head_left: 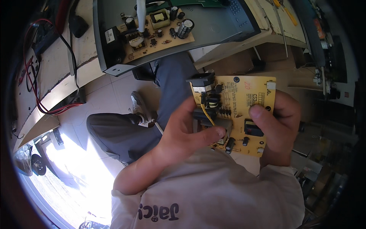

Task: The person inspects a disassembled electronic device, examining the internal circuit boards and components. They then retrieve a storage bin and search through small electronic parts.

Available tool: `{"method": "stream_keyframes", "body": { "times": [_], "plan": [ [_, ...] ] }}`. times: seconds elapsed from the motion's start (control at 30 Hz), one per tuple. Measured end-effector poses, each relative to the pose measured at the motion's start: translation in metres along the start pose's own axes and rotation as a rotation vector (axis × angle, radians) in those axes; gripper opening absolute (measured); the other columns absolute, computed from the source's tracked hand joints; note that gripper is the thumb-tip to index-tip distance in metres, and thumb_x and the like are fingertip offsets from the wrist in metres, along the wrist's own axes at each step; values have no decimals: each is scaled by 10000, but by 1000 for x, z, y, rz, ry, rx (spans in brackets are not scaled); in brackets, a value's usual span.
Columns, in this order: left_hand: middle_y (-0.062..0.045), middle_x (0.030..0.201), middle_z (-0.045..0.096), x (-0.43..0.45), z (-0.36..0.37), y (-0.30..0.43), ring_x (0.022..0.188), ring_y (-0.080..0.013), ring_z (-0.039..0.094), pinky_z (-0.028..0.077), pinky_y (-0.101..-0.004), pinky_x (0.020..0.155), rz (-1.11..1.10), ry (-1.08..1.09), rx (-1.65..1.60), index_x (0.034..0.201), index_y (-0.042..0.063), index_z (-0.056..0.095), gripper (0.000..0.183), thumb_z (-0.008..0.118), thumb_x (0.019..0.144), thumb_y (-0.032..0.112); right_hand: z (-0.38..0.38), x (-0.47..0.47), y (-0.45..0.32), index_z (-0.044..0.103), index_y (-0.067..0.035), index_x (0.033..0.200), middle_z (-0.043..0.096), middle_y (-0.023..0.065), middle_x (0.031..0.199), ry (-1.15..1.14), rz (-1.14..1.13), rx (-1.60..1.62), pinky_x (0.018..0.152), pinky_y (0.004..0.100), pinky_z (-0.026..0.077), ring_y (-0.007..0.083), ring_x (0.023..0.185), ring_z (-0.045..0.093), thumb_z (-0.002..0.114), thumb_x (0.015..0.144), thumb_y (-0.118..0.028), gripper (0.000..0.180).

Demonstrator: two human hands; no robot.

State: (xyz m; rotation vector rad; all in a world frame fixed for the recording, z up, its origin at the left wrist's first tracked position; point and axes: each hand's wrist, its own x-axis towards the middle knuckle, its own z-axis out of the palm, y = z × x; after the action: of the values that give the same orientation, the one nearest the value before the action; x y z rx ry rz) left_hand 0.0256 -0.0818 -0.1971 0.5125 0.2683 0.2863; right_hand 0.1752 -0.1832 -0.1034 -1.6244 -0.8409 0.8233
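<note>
A yellow power supply circuit board [241, 91] is held up in front of my shirt, component side facing me. My left hand [178, 134] grips its left edge, with the thumb across a boxy transformer [227, 126] near a yellow wire [207, 114]. At the opposite edge, my right hand [276, 123] pinches the board, its thumb on the face and fingers behind. A black socket [201, 80] sits at the board's upper left corner. Small black capacitors [230, 143] stand along the lower edge. The board's underside is hidden.
On the bench [85, 54], a grey metal case [220, 27] holds a tan circuit board [160, 47] with capacitors and a transformer. Red and black leads [43, 107] hang over the bench edge at left. Yellow-handled tools [288, 14] lie at upper right. My legs [120, 131] are below.
</note>
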Motion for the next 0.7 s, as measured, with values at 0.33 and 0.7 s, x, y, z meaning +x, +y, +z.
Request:
{"method": "stream_keyframes", "body": {
  "times": [0.33, 0.7],
  "plan": [
    [-156, 1264, 579, -21, -5, 11, 1143, -253, 577, 466, -371, 968, -106, -1, -185, 1343, -49, 415, 513, 459, 837, 20, 23, -4, -20, 637, 100, 1058, 685, 98, 905, 82, 148, 138, 663, 226, 491, 93, 765, 619, 565, 933, -102, 249],
    [-63, 1061, 644, -24, -1, 14, 938, -118, 614, 513, -270, 821, -73, 96, -126, 1208, -15, 525, 352, 637, 876, 14, 45, -13, -28, 634, 109, 1032, 669, 113, 880, -8, -50, -56, 644, 242, 457, 106, 737, 583, 578, 896, -66, 228]
  ]
}}
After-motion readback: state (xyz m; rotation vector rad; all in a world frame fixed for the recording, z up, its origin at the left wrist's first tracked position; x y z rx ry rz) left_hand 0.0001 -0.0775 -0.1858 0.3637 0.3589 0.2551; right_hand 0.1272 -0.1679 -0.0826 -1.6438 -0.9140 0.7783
